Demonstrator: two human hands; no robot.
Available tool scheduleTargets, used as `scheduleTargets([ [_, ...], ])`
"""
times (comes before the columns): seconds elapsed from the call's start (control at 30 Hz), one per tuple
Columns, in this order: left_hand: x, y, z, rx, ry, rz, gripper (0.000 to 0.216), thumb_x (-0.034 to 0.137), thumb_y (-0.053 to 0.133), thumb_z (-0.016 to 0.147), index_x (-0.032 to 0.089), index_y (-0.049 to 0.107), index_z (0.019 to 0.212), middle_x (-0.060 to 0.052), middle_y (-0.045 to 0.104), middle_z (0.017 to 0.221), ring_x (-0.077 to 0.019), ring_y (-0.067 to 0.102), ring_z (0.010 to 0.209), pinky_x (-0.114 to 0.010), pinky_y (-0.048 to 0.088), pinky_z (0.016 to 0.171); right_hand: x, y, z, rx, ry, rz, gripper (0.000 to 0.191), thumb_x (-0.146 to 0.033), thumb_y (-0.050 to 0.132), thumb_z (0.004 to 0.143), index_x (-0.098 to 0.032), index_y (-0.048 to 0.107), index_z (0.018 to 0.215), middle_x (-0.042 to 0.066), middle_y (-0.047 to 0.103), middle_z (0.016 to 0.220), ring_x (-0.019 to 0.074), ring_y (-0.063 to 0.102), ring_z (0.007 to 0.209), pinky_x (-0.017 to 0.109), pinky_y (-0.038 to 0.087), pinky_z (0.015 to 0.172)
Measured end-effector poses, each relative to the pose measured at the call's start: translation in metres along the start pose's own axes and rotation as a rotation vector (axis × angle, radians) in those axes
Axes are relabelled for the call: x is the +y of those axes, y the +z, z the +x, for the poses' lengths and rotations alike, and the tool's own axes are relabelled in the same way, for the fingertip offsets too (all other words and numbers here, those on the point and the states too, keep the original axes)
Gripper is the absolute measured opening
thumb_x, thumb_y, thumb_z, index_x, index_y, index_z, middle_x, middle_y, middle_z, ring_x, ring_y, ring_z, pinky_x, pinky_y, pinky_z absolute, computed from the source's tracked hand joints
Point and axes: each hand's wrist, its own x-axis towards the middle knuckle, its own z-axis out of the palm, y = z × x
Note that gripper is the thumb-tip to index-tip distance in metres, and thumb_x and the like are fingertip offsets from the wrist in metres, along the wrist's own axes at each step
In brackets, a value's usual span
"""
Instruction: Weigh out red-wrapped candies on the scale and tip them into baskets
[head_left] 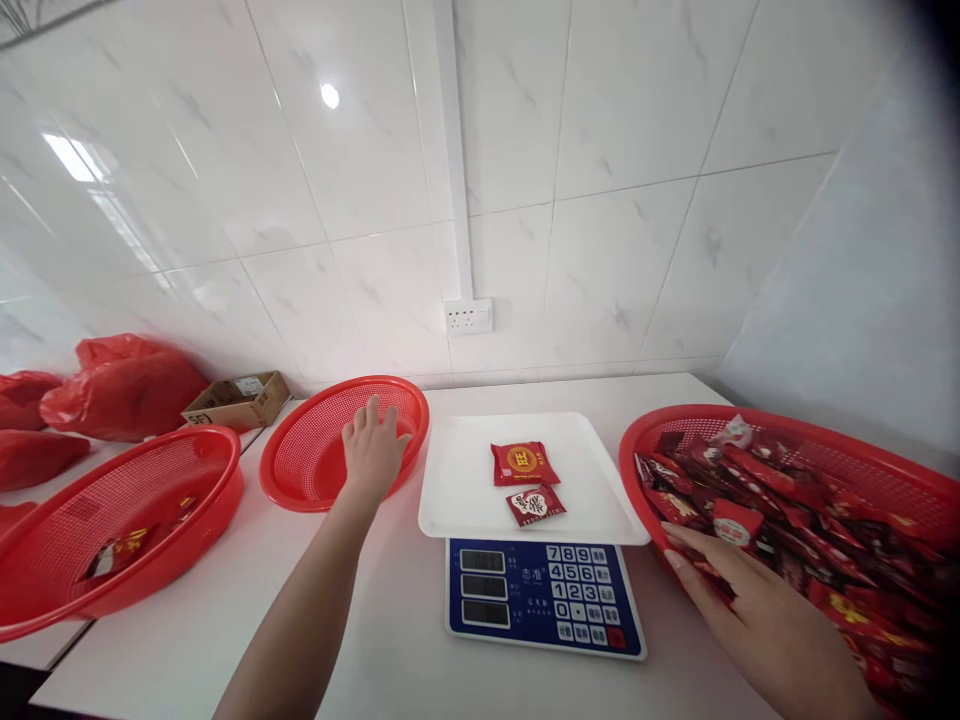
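Nearest the camera, at the lower right of the frame, the person's right hand (757, 610) reaches over the near left edge of a red basket (885, 475). Its visible fingers point left, slightly parted, by the rim; whether they hold anything, I cannot tell. This basket is heaped with shiny red and dark wrapped packets (795, 485).

Left of centre, the left hand (373, 450) is stretched out in front of a second red basket (311, 445), on its right side. Its fingers are spread wide, with nothing visible in them; whether they touch the basket is unclear.

Between the hands, right of the middle of the frame, a scale (525, 640) stands on the white worktop (397, 620), its blue panel of number keys and three dark displays facing the person. Its white tray (450, 480) carries a larger red packet (523, 463) with a yellow round emblem and, just below it, a smaller dark red packet (535, 505) with a white patch.

At the left edge, a third red basket (202, 515) holds a few loose wrappers (124, 550). Behind it are a cardboard box (240, 402) and red plastic bags (135, 390). A white socket (469, 316) sits on the tiled wall (630, 270), upper centre.
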Motion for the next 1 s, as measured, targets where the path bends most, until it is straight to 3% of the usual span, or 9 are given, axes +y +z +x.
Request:
scheduleTargets([
  [0.07,0.019,0.009,-0.009,-0.057,0.139,-0.04,0.02,0.027,0.053,0.089,0.019,0.059,0.106,-0.013,0.056,0.124,-0.0327,0.045,0.12,-0.049,0.036,0.097,-0.002,-0.002,0.001,-0.001,0.002,0.006,0.046,-0.056,0.039,0.088,-0.025,0.067,0.107,0.008,0.071,0.108,0.0298,0.067,0.097,0.042,0.057,0.076],
  [0.17,0.062,0.025,-0.032,-0.205,0.365,-0.127,0.019,0.04,0.055,0.088,0.024,0.064,0.096,-0.001,0.067,0.102,-0.0192,0.058,0.1,-0.031,0.045,0.088,-0.006,-0.005,0.001,-0.003,0.007,0.023,0.047,-0.056,0.038,0.088,-0.024,0.068,0.105,0.008,0.072,0.106,0.029,0.069,0.094,0.042,0.057,0.076],
  [0.27,0.097,0.037,-0.05,-0.387,0.603,-0.164,0.027,0.044,0.057,0.086,0.023,0.062,0.103,-0.002,0.067,0.103,-0.0205,0.06,0.097,-0.031,0.048,0.083,-0.007,-0.006,0.001,0.002,0.011,0.029,0.048,-0.056,0.037,0.088,-0.024,0.068,0.104,0.008,0.073,0.104,0.0283,0.069,0.091,0.042,0.057,0.075],
  [0.33,0.109,0.043,-0.054,-0.455,0.664,-0.14,0.029,0.04,0.057,0.087,0.021,0.061,0.108,-0.006,0.065,0.108,-0.0238,0.06,0.099,-0.034,0.049,0.08,-0.006,-0.006,0.001,0.006,0.001,0.029,0.047,-0.056,0.038,0.088,-0.024,0.068,0.104,0.008,0.073,0.104,0.0278,0.07,0.09,0.042,0.057,0.076],
  [0.53,0.1,0.052,-0.046,-0.407,0.577,-0.063,0.022,0.013,0.048,0.085,0.019,0.061,0.102,-0.007,0.068,0.096,-0.023,0.064,0.09,-0.031,0.05,0.071,-0.005,-0.006,0.001,-0.006,0.0,0.023,0.045,-0.056,0.039,0.087,-0.026,0.067,0.106,0.006,0.073,0.104,0.0278,0.07,0.09,0.041,0.058,0.073],
  [0.63,0.073,0.035,-0.037,-0.286,0.455,-0.045,0.029,0.009,0.043,0.085,0.022,0.059,0.106,-0.006,0.068,0.098,-0.0219,0.063,0.089,-0.031,0.049,0.073,-0.006,-0.006,0.001,-0.001,-0.001,0.027,0.046,-0.056,0.038,0.088,-0.026,0.067,0.106,0.007,0.073,0.104,0.0283,0.069,0.092,0.04,0.058,0.071],
  [0.8,0.029,0.002,-0.018,-0.056,0.209,-0.026,0.036,0.007,0.032,0.089,0.018,0.058,0.111,-0.013,0.061,0.117,-0.0292,0.05,0.114,-0.046,0.039,0.095,-0.003,-0.004,0.0,-0.003,-0.008,-0.002,0.047,-0.057,0.037,0.088,-0.025,0.067,0.107,0.008,0.071,0.109,0.0299,0.068,0.096,0.043,0.058,0.075],
  [0.9,0.035,0.011,-0.016,-0.13,0.255,-0.07,0.026,0.021,0.042,0.091,0.02,0.058,0.113,-0.009,0.063,0.116,-0.0257,0.052,0.112,-0.04,0.042,0.094,0.001,-0.001,0.0,-0.003,-0.025,-0.02,0.048,-0.057,0.037,0.088,-0.024,0.067,0.106,0.009,0.071,0.109,0.0306,0.068,0.096,0.043,0.057,0.074],
  [1.0,0.06,0.037,-0.018,-0.272,0.318,-0.11,0.025,0.033,0.046,0.091,0.022,0.058,0.11,-0.006,0.068,0.106,-0.0226,0.058,0.102,-0.034,0.048,0.082,0.005,0.004,0.0,0.017,-0.04,-0.041,0.046,-0.056,0.038,0.088,-0.025,0.067,0.105,0.009,0.071,0.11,0.031,0.068,0.096,0.043,0.057,0.074],
])
